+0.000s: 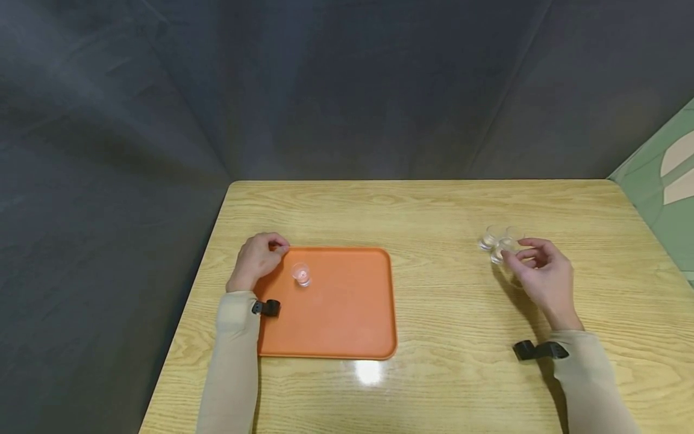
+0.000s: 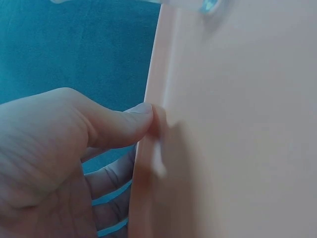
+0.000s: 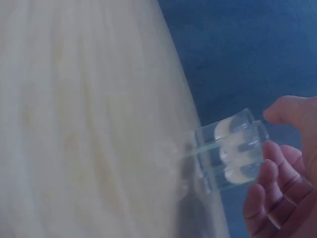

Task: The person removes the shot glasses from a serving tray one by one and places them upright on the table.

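Head view: an orange rectangular tray (image 1: 336, 319) is lying flat on the left of a wood-grain surface (image 1: 444, 337), its long axis running left to right. A small clear glass (image 1: 301, 275) is standing upright inside it, near the far-left corner, its mouth facing up. The left hand (image 1: 260, 259) is pinching the tray's rim at that corner, probably to steady it. Well apart, on the right, a cluster of at least three more clear glasses (image 1: 497, 258) is standing close together, mouths up and long axes vertical; the right hand is partly hiding them, so an exact count is not possible. That right hand (image 1: 544, 277) is hovering at the cluster, palm side toward it, with thumb and forefinger parted.

Left wrist view: the thumb is lying over the tray's rim while the other fingers are curling against its outer side, so this grip is narrow and holding the tray edge. Part of a glass is showing at the top.

Right wrist view: the camera is sitting sideways, so the upright glasses are appearing to point right, mouths toward the hand. The grip is moderately wide, thumb and bent fingers framing the rims, seemingly placed to suit lifting from above; whether a fingertip is touching glass cannot be told.
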Demonstrator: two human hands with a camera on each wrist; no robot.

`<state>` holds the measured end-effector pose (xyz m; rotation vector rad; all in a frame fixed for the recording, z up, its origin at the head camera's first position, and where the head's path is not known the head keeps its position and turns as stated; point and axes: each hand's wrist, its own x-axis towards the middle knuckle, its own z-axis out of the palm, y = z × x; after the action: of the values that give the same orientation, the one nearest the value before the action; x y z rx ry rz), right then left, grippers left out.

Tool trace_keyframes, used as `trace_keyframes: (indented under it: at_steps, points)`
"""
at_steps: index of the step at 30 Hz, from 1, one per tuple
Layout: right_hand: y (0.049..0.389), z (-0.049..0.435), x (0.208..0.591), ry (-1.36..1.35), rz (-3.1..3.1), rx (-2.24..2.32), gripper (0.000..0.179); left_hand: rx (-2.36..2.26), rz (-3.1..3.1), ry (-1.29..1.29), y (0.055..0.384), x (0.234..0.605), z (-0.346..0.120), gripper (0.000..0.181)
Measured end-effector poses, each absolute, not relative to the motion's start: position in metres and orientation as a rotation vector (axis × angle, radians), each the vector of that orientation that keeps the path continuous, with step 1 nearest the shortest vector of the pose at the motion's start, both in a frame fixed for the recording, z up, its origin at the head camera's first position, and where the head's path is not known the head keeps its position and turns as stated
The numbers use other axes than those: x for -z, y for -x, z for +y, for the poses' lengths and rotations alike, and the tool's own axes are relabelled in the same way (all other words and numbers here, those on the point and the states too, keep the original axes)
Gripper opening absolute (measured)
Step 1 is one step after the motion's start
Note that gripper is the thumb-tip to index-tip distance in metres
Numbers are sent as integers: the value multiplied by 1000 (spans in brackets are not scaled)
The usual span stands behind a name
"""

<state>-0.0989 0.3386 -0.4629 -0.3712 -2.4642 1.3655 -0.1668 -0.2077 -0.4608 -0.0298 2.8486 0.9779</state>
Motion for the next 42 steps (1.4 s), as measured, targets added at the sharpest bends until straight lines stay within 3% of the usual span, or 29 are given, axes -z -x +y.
trace_keyframes:
  at_steps: [5,20,29,42]
  points:
    - [98,326,454,304,-2419,-1320,22,-988,2841,37,167,461,-207,15]
    - [118,240,453,-241,-2606,-1374,24,-985,2851,25,166,460,-206,15]
    - [131,169,446,-413,-2658,-1638,41,-992,2854,27,166,460,-205,14]
    - [126,80,447,-640,-2856,-1757,49,-981,2850,26,165,462,-208,15]
